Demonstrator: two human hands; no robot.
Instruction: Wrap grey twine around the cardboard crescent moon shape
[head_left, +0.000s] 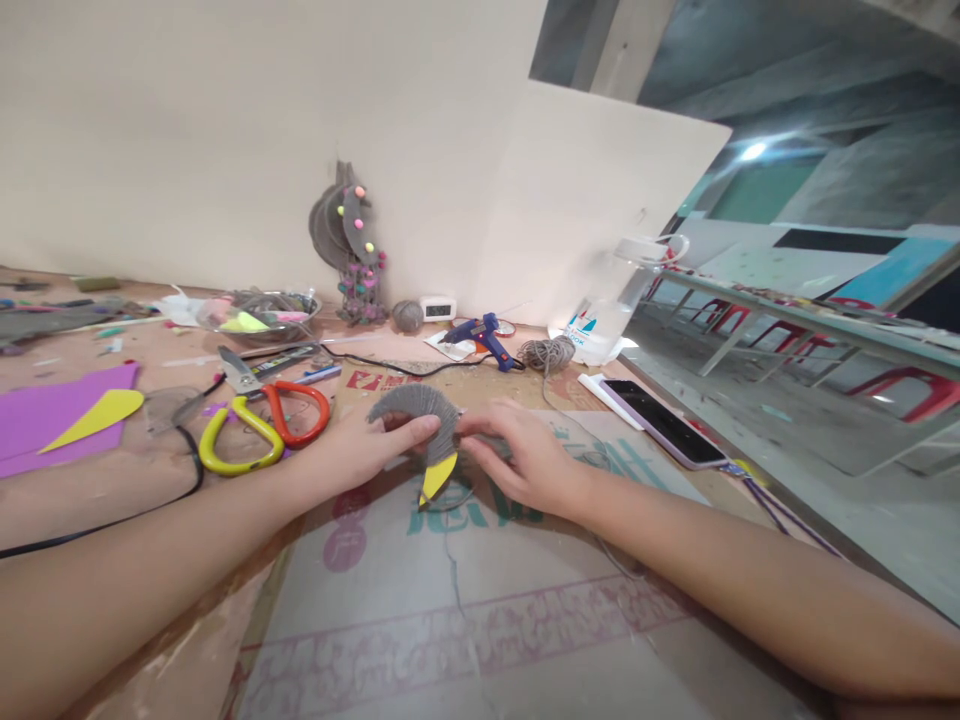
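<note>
A crescent-shaped piece (424,405) is wound with grey yarn over most of its length, and bare yellow shows at its lower tip. My left hand (367,445) holds it from the left, thumb across the front, the other fingers mostly hidden behind. At its right edge, my right hand (525,455) has its thumb and fingers close together on the grey yarn (480,440). A thin strand loops below the yellow tip. The yarn ball (546,352) lies behind my right hand.
Left of my arm are scissors (262,425) with yellow and red handles, and purple sheets (67,415). Behind are a blue glue gun (476,335) with its cord, a small clock (438,308) and a plastic bottle (611,300). A phone (664,422) lies right.
</note>
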